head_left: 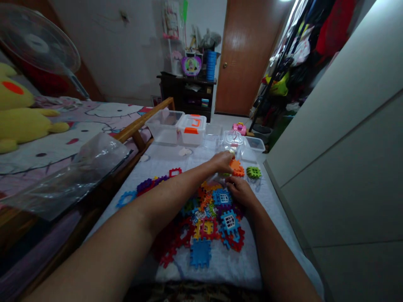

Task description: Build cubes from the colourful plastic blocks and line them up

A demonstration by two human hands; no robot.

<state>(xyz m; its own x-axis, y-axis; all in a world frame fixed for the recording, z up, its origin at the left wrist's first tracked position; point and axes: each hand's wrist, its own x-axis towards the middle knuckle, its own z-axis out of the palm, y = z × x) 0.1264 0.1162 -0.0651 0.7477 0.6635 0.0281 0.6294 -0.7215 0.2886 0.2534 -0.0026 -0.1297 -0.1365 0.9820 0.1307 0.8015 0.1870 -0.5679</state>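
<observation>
My left hand (223, 162) reaches to the far part of the table, its thumb and fingers closed around the edge of an orange interlocking block (235, 166). Just nearer to me is my right hand (239, 189), its fingers curled at the edge of the block pile; what they hold, if anything, is hidden. A stack of green blocks (253, 172) stands to the right of the orange one. Between my forearms lies a loose pile with a flat blue block (200, 253), a blue block with a white window (229, 221) and a yellow piece (208, 227). My left forearm covers part of it.
Along the far edge stand an open clear bin (163, 128), a lidded box with orange latches (192, 131), a smaller lidded box (233, 139) and an open clear container (255, 145). A wooden bed rail (141, 121) borders the left, a pale cabinet (333, 167) the right.
</observation>
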